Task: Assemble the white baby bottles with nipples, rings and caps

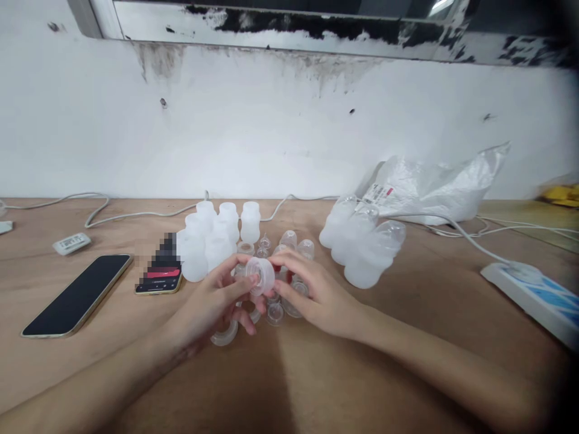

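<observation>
Over the middle of the table, my left hand (228, 289) pinches a translucent bottle collar ring (261, 276), its thumb at the ring's opening. My right hand (312, 289) grips the same ring from the right with curled fingers. Whether a teat sits inside the ring cannot be made out. Below and behind the hands lie loose rings (225, 334), clear teats (275, 313) and domed clear caps (289, 239), partly hidden by my fingers. Frosted baby bottles without tops (194, 259) stand in a group to the left. Several capped bottles (365, 265) stand together at the right.
Two phones, a dark one (79, 295) and one with a lit screen (158, 283), lie at the left near a small white adapter (71, 243). A plastic bag (434, 187), white cables (136, 214) and a power strip (534, 292) occupy the back and right.
</observation>
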Demonstrator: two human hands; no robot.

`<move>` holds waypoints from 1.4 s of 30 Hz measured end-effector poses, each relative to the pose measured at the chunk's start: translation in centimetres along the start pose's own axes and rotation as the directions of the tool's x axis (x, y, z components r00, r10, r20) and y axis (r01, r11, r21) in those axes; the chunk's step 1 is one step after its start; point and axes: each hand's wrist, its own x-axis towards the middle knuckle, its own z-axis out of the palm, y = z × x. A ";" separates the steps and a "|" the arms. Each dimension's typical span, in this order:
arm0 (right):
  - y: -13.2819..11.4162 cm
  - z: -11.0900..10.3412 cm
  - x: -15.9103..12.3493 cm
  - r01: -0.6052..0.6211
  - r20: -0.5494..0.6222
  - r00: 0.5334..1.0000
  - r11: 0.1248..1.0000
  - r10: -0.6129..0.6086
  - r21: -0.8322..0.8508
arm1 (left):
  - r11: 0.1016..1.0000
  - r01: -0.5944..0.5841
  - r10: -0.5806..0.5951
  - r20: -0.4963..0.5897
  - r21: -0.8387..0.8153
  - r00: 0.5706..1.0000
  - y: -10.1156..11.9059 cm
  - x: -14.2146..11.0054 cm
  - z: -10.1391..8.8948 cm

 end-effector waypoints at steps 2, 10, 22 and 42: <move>0.0 0.1 0.0 0.001 0.041 0.999 0.999 0.000 -0.041 | 0.998 0.053 -0.053 0.011 -0.027 0.999 -0.2 0.0 -0.1; 0.1 0.1 -0.2 -0.001 0.153 0.988 0.986 0.028 -0.169 | 0.987 0.140 -0.139 0.018 -0.084 0.990 -0.5 0.1 -0.5; -0.3 0.3 -0.2 0.023 0.070 0.997 0.994 -0.015 -0.110 | 0.975 -0.075 0.067 0.048 0.209 0.997 -0.1 0.0 -0.1; 0.1 0.1 0.0 0.039 0.097 0.995 0.999 -0.035 -0.038 | 0.956 -0.024 -0.015 0.130 0.293 0.991 0.4 -0.1 -1.2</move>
